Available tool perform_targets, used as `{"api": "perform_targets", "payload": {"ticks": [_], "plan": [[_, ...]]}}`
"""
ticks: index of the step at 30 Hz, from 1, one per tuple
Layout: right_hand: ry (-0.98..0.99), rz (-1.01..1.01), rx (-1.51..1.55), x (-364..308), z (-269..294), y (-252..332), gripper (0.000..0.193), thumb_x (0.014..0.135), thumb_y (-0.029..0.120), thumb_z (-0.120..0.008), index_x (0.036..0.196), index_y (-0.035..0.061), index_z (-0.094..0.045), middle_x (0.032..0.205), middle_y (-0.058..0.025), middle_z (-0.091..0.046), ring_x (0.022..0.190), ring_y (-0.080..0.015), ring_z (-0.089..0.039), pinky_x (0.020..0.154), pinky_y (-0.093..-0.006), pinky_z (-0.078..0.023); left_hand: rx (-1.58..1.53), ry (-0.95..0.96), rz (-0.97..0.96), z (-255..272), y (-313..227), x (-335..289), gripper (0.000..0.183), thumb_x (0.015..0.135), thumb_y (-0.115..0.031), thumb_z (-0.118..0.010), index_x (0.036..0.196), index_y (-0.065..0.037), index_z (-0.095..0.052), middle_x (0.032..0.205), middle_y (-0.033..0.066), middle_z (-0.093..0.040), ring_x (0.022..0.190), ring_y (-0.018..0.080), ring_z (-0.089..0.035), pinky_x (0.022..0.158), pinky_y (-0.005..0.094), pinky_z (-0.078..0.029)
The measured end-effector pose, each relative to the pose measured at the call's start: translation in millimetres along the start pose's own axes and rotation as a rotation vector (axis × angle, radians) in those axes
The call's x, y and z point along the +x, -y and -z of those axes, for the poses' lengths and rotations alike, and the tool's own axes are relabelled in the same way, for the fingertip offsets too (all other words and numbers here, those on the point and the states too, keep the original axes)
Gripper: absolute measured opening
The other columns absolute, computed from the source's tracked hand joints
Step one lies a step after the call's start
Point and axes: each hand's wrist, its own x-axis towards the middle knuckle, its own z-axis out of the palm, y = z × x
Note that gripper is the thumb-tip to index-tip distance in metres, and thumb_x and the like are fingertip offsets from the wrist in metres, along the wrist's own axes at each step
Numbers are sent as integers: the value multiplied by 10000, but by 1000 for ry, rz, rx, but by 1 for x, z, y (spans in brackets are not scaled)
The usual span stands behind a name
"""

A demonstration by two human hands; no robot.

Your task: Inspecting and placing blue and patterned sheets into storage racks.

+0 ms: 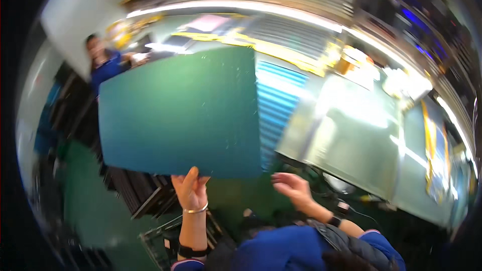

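Note:
A large, flat green-blue panel (181, 113) is held up in front of me, its face toward me. My left hand (191, 190) is closed on its lower edge, thumb on the near face and the other fingers mostly hidden behind. Small pale specks show on the panel's right part. Just off the lower right corner is my right hand (295, 189), slightly blurred. Its fingers are stretched out, and nothing shows in them.
Glass-topped worktables (351, 140) run along the right. Beyond the panel lies a blue ridged surface (281, 100). Another person (104, 65) stands far left. Dark stacked frames (133, 188) fill the lower left, and a dark crate (160, 241) is beside my left forearm.

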Motion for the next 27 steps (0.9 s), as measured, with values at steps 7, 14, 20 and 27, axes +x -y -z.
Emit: {"api": "perform_targets", "payload": {"ticks": [7,14,20,27], "plan": [[-209,376,919,-48,101,58,270,929,222,-537,1130,43,-525,1229,-102,-538,1161,-241,-505,1028,-416,-384,-27,147,658,-178,230,-65,229,802,30,-635,1002,-46,-552,860,58,-622,742,170,-633,641,307,-567],[-827,183,715,-110,270,-13,129,933,106,-518,941,-4,-585,945,-114,-638,855,-241,-650,802,-395,-560,295,625,1306,-177,279,-133,317,915,-141,-568,1203,-8,-553,1060,132,-640,906,172,-640,777,311,-551],[-901,24,782,-130,344,-51,139,919,137,-553,1012,34,-553,936,-81,-622,828,-225,-644,788,-391,-561,1310,589,380,-88,236,-47,426,767,-144,-705,1146,8,-585,1055,124,-645,934,198,-644,789,304,-524],[-1009,21,697,-121,329,-39,214,898,174,-583,1059,40,-539,987,-84,-617,911,-231,-626,818,-378,-535,2079,670,-15,-8,209,-12,734,664,-155,-736,1326,-94,-425,1397,177,-360,1292,359,-340,1059,416,-318]]}}
